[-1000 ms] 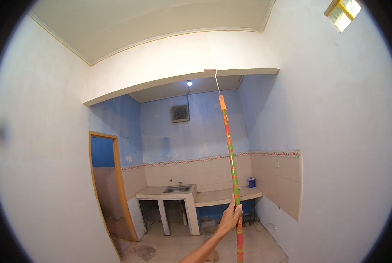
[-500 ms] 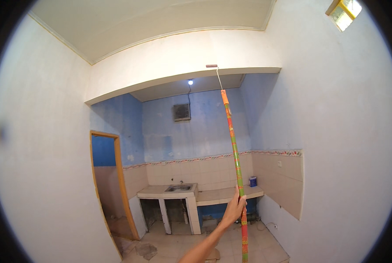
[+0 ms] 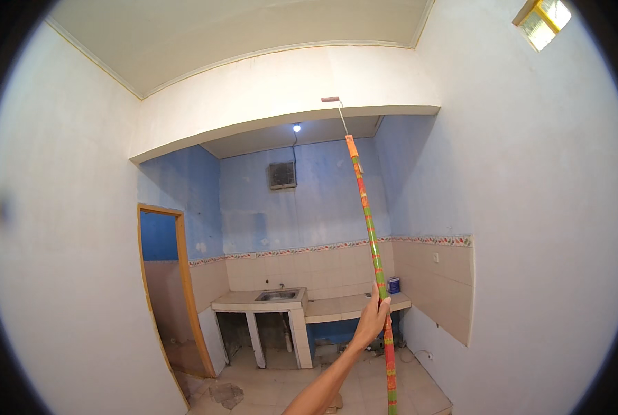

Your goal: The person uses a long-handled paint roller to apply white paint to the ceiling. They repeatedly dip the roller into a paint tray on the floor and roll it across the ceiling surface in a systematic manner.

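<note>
A long extension pole, striped in green, red and orange, rises from the lower edge toward the white beam overhead. At its top, a thin wire frame carries a small reddish-brown paint roller, which appears against the beam's face just above its lower edge; whether it touches cannot be told. Coming from the left of the pole, my left hand is closed round its lower middle. Below that hand the pole runs on out of the picture. My right hand is out of sight.
Beyond the beam, a tiled counter holds a sink and a blue paint can. A wooden door frame stands on the left. A lit bulb hangs under the far ceiling. Pale walls flank both sides.
The roller and pole top have shifted slightly up and left in the picture, while the hand sits a little higher. The room has also slid slightly left as the view moved.
</note>
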